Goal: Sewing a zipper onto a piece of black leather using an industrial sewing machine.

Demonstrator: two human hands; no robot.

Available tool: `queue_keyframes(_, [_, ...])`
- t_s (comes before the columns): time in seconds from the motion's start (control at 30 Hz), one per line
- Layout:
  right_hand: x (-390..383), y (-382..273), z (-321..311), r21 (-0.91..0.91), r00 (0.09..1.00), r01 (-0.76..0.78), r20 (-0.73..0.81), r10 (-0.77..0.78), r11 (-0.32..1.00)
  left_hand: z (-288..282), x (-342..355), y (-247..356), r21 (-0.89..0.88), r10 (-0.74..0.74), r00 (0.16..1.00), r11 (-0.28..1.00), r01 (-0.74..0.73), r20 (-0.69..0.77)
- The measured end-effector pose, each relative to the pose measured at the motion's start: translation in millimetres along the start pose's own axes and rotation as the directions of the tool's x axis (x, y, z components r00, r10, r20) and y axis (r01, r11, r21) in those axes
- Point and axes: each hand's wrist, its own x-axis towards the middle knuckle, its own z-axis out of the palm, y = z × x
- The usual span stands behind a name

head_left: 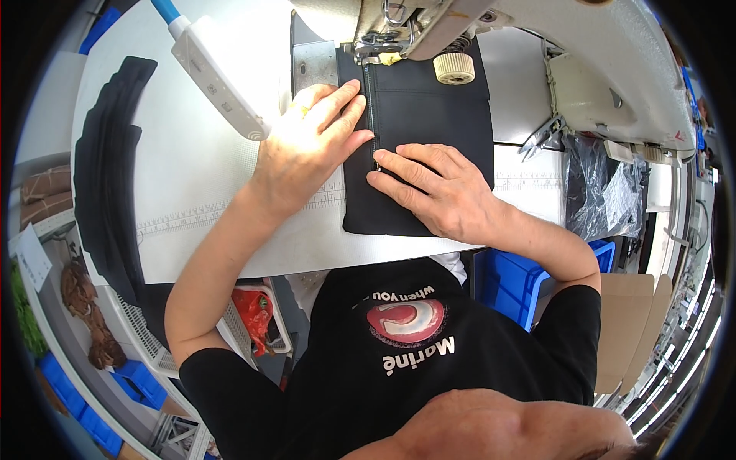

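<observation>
A black fabric panel [429,115] lies on the white sewing table, its far end under the presser foot [371,58] of a sewing machine. Down its left part runs a zipper [369,100], roughly straight toward me. My left hand [310,138] rests flat at the panel's left edge, fingers stretched toward the presser foot and thumb reaching to the zipper. Nearer to me, my right hand [445,188] lies on the panel with its fingers apart, the fingertips at the zipper. Neither hand grips anything; the cloth beneath the palms is hidden.
The sewing machine [598,38] arches over the far right. A white lamp [218,80] hangs close beyond my left hand. Stacked black strips [107,176] lie along the table's left side. Snips [541,136] and a clear plastic bag [606,188] sit right; a blue bin [510,284] stands below.
</observation>
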Motion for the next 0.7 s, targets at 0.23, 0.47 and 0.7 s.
queue_keyframes(0.23, [7.0, 10.4, 1.5, -0.03, 0.999, -0.029, -0.045, 0.028, 0.999, 1.7, 2.6, 0.4, 0.006, -0.024, 1.0, 1.0, 0.024, 0.005])
queue_keyframes(0.47, [15.5, 20.6, 3.3, -0.045, 0.996, -0.05, -0.079, 0.046, 0.998, 4.7, -1.1, 2.6, 0.066, -0.049, 0.998, 0.997, 0.047, 0.026])
queue_keyframes(0.7, [21.9, 35.4, 7.6, -0.078, 0.992, -0.054, -0.116, 0.045, 0.996, 6.0, 3.4, 1.2, 0.046, -0.022, 1.0, 0.999, 0.021, 0.021])
